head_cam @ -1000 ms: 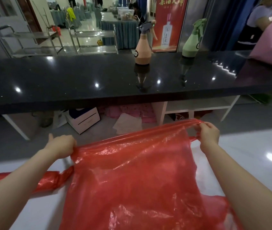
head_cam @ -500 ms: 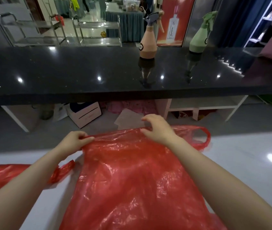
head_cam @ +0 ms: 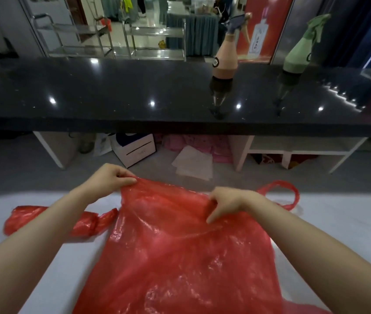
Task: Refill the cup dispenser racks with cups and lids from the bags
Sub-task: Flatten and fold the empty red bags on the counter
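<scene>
Red plastic bag (head_cam: 180,257) lies flat on the white counter (head_cam: 338,223) right in front of me, long axis running away from me toward the black bar top (head_cam: 112,94), mouth end pointing at that bar top, bottom end running off the lower edge toward me. My left hand (head_cam: 109,180) pinches the top rim of the bag at its left corner, fingers curled on the film. My right hand (head_cam: 227,202) grips the same rim further right, thumb and fingers bunching the plastic. One handle loop (head_cam: 291,191) of the bag sticks out right of the right hand, lying on the white counter. The other handle (head_cam: 50,220), twisted into a crumpled strip, trails left from the bag under my left forearm. Bag looks flat and limp; cannot tell whether anything is in it, film is only half see-through. On the black bar top, far side, a peach spray bottle (head_cam: 225,57) stands upright, and a green spray bottle (head_cam: 300,53) stands upright well to the right of it, both nozzles facing right. Under the black bar top, on the floor: a white box (head_cam: 137,150), white paper sheets (head_cam: 193,164), pink fabric (head_cam: 193,141) behind them. Beyond the bar top, two metal shelf carts (head_cam: 152,41).
</scene>
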The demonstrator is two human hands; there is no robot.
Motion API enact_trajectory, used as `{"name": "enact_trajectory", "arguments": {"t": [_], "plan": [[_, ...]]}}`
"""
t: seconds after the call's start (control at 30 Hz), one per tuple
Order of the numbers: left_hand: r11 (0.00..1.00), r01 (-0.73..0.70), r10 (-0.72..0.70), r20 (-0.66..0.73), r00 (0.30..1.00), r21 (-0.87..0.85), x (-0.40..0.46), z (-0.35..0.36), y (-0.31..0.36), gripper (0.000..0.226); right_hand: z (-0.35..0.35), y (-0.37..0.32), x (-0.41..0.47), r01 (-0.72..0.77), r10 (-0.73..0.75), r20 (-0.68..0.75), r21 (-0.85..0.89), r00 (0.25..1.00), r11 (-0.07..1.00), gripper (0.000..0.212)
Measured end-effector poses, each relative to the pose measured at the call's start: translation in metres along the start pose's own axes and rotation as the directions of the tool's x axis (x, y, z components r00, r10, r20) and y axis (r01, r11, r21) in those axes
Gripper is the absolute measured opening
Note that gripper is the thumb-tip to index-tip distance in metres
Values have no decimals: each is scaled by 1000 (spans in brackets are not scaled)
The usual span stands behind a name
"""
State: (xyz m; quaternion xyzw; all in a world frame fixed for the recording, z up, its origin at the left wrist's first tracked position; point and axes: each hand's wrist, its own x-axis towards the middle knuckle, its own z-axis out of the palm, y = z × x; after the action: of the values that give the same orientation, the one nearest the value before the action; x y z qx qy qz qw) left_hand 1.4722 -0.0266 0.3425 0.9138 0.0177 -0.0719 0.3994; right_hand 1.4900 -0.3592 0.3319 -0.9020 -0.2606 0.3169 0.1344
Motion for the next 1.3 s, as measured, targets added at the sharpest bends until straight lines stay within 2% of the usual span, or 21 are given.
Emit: {"name": "enact_trajectory", "arguments": {"t": [0.1,0.23,0.33,0.47,0.6,0.7,0.77,0.8,0.83,0.87,0.9,0.97,1.0,1.07,1.13,1.2,1.27,1.3], "plan": [[993,1,-3,16,1000,115,1,-11,-3,14,14,25,-13,-118,118,57,-12,991,993,35],[913,-42,22,53,998,406,5,-14,-10,2,13,50,-32,-259,260,-25,37,965,965,48],[857,-26,0,49,999,515,8,-13,-14,15,6,63,-45,-307,309,-77,36,948,951,61],[758,28,-44,8,999,651,12,-16,-21,32,0,76,-59,-392,394,-104,40,913,919,62],[744,48,-60,-4,998,667,13,-12,-30,45,7,84,-62,-389,409,-112,163,906,907,70],[741,114,-115,-42,992,662,14,-8,-38,50,15,90,-60,-343,348,-171,59,922,938,56],[729,155,-147,-68,987,667,13,-3,-39,40,19,94,-58,-345,333,-242,-7,911,939,43],[751,158,-128,-94,987,641,12,3,-39,33,20,97,-57,-350,331,-279,-21,902,937,38],[796,152,-91,-132,987,586,10,10,-37,37,21,99,-56,-353,328,-309,-26,893,935,33],[847,128,-40,-178,983,516,7,21,-33,51,22,100,-55,-354,329,-332,-15,884,935,27],[885,77,26,-214,977,459,3,32,-26,60,23,102,-52,-352,332,-357,8,873,936,19],[914,-43,156,-251,955,405,-5,56,-7,59,25,104,-47,-349,337,-401,45,852,936,11],[909,-91,200,-235,951,406,-9,67,-1,54,25,105,-45,-352,342,-414,55,843,934,10],[883,-152,226,-119,967,444,-16,87,2,49,26,108,-41,-369,365,-426,77,827,926,13],[867,-185,180,54,982,463,-23,103,-4,52,27,109,-41,-435,411,-432,48,803,899,24],[840,-196,105,204,973,505,-25,115,-16,58,28,103,-42,-536,442,-489,-63,752,842,33],[790,-197,63,243,968,581,-25,125,-23,67,28,92,-42,-537,388,-587,-98,711,838,39],[763,-193,50,242,969,617,-25,130,-26,74,26,84,-41,-480,330,-628,-79,705,874,43]]}}
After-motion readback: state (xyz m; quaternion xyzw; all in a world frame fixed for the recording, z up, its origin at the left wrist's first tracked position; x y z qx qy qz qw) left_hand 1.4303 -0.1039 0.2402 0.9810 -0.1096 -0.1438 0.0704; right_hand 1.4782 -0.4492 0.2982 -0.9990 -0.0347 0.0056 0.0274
